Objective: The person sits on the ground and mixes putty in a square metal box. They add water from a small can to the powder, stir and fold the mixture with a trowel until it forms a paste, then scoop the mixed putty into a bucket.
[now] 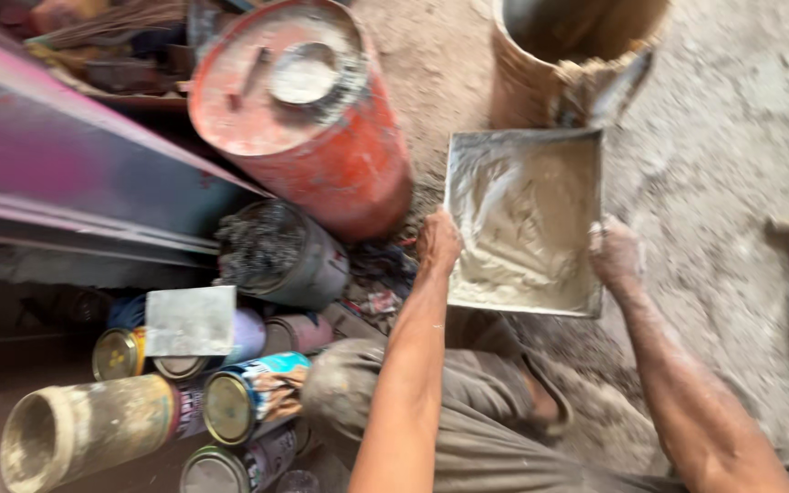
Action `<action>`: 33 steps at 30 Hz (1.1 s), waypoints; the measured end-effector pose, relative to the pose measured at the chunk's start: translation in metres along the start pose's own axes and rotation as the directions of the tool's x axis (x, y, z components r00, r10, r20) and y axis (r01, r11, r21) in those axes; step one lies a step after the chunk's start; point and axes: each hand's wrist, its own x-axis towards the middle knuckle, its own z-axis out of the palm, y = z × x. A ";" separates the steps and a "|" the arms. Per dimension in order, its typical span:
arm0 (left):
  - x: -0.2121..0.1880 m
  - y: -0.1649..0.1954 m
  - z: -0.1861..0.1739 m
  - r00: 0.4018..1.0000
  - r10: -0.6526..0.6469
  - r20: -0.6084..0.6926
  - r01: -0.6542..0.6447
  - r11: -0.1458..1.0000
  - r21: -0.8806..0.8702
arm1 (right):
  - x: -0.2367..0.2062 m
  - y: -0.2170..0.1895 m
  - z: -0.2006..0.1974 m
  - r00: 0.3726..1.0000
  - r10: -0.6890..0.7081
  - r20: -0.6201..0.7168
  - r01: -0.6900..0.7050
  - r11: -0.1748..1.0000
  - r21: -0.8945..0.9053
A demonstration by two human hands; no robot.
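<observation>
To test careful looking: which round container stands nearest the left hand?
The grey bucket heaped with dark debris, beside the left hand; the red drum stands farther back.

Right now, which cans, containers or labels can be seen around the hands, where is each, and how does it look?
Labelled can: lower left, lying on its side, gold lid, blue, white and orange label.
Purple cans: behind it, lying, partly hidden.
Red drum: top centre, round, dusty lid.
Grey bucket: below the drum, dark, crusted.
Square tray: held by left hand and right hand, grey, holding pale paste.
</observation>
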 end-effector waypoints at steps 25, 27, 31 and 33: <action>0.065 -0.054 0.011 0.965 -0.205 -0.163 0.203 0.979 -0.024 | 0.094 -0.019 0.106 0.953 0.095 0.289 -0.105 0.994 0.020; 0.069 -0.048 0.017 0.964 -0.219 -0.154 0.213 0.976 -0.054 | 0.126 -0.016 0.106 0.954 0.031 0.298 -0.050 0.997 0.054; 0.081 -0.031 0.039 0.930 -0.296 -0.217 0.270 0.952 -0.145 | 0.169 -0.006 0.115 0.943 0.031 0.331 -0.049 0.998 0.045; 0.084 -0.026 0.048 0.915 -0.347 -0.205 0.336 0.938 -0.090 | 0.176 -0.003 0.120 0.921 0.067 0.383 -0.077 0.997 0.012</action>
